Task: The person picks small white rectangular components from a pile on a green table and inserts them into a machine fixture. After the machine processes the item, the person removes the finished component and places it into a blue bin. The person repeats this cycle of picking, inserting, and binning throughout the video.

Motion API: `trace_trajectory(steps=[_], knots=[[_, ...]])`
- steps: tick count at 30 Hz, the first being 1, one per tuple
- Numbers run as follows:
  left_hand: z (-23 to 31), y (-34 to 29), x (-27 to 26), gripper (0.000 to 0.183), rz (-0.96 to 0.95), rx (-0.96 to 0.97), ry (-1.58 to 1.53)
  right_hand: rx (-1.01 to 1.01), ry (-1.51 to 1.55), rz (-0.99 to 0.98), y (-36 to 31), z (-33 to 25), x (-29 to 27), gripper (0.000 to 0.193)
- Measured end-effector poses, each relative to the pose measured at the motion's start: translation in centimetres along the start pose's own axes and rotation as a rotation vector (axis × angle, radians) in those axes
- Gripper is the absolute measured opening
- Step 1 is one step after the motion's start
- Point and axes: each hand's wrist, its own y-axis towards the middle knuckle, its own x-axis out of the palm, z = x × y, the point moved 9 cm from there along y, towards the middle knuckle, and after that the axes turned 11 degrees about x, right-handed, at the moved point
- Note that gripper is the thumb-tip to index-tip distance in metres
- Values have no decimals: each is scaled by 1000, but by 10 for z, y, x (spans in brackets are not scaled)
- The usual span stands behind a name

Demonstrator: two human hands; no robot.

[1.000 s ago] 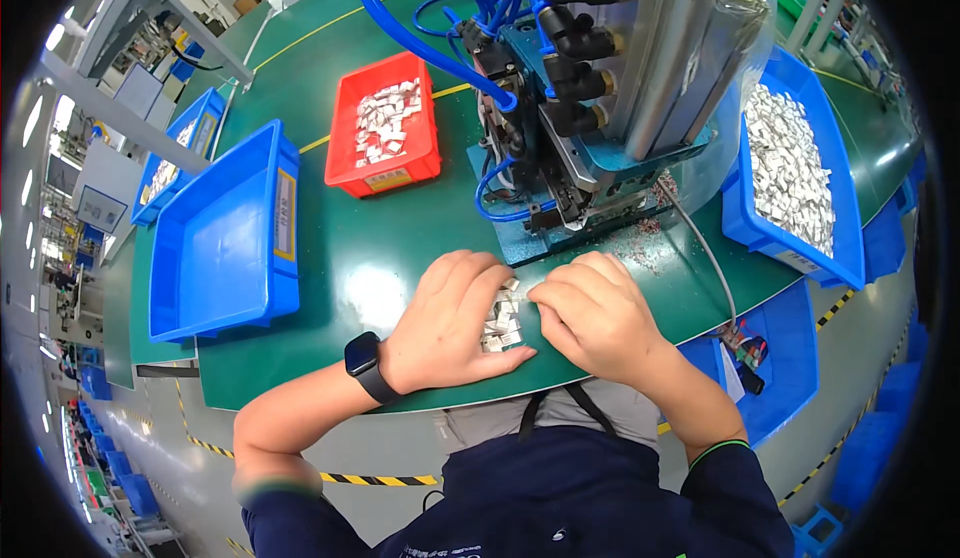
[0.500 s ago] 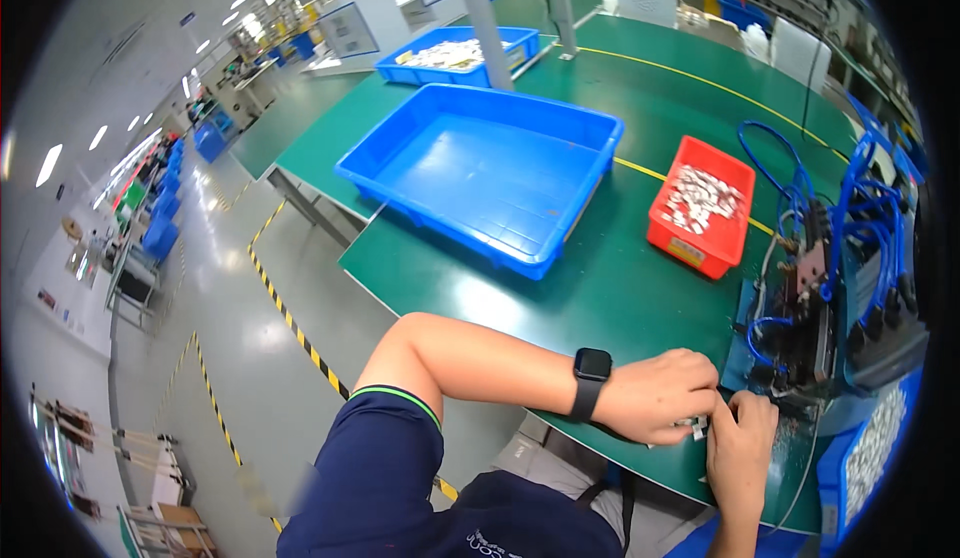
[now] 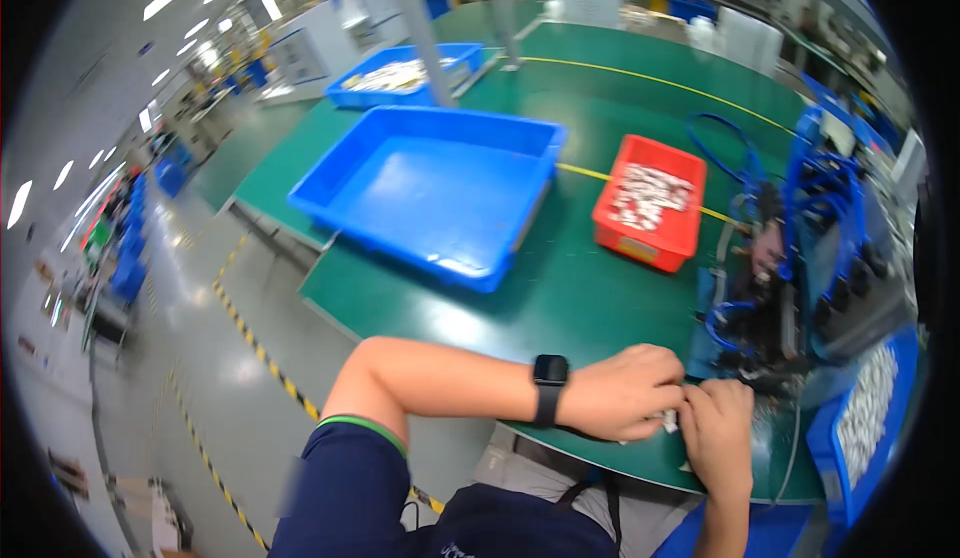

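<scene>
Head view: small, whitish pieces (image 3: 670, 422)

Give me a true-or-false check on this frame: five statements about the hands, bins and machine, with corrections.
1. A white piece shows between the left hand and the right hand. True.
2. The watch is on the right wrist. False: it is on the left wrist.
3. The red bin holds small white pieces. True.
4. The red bin stands left of the large blue bin. False: it stands to its right.
5. Blue hoses rise at the machine. True.
</scene>
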Motion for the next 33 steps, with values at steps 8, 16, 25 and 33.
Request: trace_trajectory(steps=[8, 16, 25, 33], knots=[[-2, 3, 3, 24, -104, -30, 46, -41, 10, 15, -1, 4, -2, 18], [0, 14, 7, 26, -154, -2, 52, -105, -62, 49, -10, 7, -1, 12], [5, 18, 20, 24, -249, -65, 83, 6, -128, 219, -13, 13, 0, 11], [2, 7, 30, 37, -334, -185, 152, 338, -111, 23, 8, 15, 36, 15]])
